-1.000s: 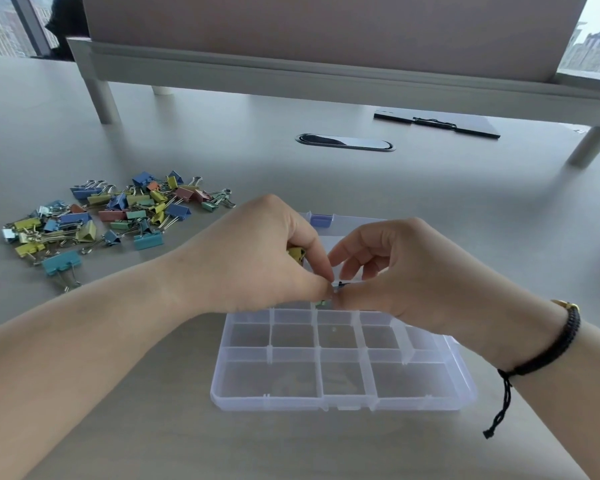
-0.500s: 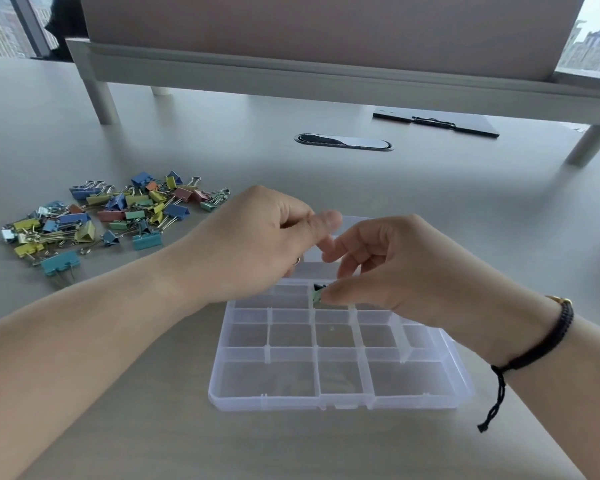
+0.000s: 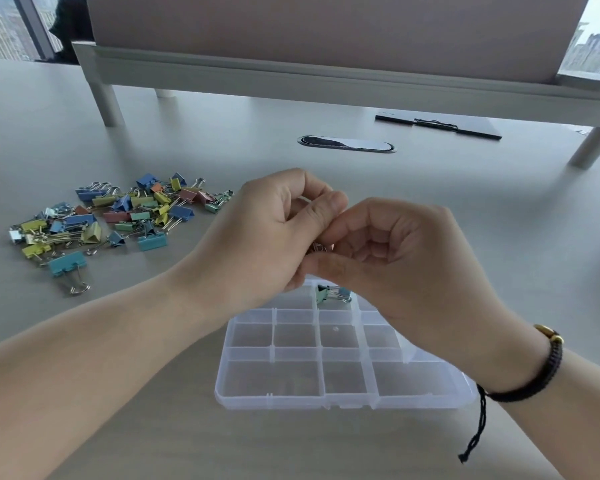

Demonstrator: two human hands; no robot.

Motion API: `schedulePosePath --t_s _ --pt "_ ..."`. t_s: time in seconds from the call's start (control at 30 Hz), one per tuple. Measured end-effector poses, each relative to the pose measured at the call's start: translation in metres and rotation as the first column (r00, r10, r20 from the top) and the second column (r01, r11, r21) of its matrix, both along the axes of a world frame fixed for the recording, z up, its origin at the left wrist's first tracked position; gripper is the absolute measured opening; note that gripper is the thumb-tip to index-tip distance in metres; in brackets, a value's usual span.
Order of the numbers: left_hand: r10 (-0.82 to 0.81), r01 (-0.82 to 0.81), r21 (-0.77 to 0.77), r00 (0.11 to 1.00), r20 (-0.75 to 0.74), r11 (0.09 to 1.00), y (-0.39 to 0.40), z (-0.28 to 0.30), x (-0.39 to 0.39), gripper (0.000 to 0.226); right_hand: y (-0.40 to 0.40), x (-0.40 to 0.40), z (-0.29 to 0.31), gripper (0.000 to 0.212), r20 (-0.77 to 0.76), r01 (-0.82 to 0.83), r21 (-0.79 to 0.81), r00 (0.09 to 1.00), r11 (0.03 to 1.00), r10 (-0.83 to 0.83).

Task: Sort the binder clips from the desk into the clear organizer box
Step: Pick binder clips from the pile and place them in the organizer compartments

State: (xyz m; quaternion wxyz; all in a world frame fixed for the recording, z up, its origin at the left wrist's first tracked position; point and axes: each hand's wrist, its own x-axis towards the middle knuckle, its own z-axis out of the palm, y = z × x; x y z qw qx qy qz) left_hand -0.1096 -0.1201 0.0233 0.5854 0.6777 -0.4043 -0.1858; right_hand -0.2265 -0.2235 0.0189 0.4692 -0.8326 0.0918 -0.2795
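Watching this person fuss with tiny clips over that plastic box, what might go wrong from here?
Both hands, left and right, meet above the organizer box on something small, of which only a bit of wire shows; it might slip and fall into the wrong compartment or onto the desk. A green clip already lies in a far compartment, so colours might get mixed. The left forearm could sweep the clip pile.

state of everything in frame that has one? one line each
left hand: fingers curled, pinching a small metal clip wire together with the right hand
right hand: fingers curled, pinching the same spot
held clip: mostly hidden, only wire loops show
organizer box: open, flat on the desk
green clip: lying in a far compartment
clip pile: loose on the desk, left of the box
clipboard: flat, clamp closed
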Motion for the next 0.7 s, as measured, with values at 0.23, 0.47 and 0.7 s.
schedulePosePath --t_s 0.23,0.47,0.7 --pt "-0.039 0.04 0.006 0.985 -0.167 0.999 -0.001 0.001 -0.001 0.024 -0.008 -0.002 0.002 0.007 -0.003 -0.013 0.056 1.0 0.998 0.013" --pt "-0.121 0.144 0.031 0.916 -0.381 0.989 0.002 0.006 0.002 0.021 -0.018 -0.002 0.002 0.007 -0.018 -0.019 0.21 1.0 0.977 0.023" --pt "-0.13 0.169 0.051 0.888 -0.441 0.984 0.004 0.01 0.0 0.018 -0.017 -0.002 0.0 0.009 -0.049 -0.02 0.191 0.998 0.981 0.03"
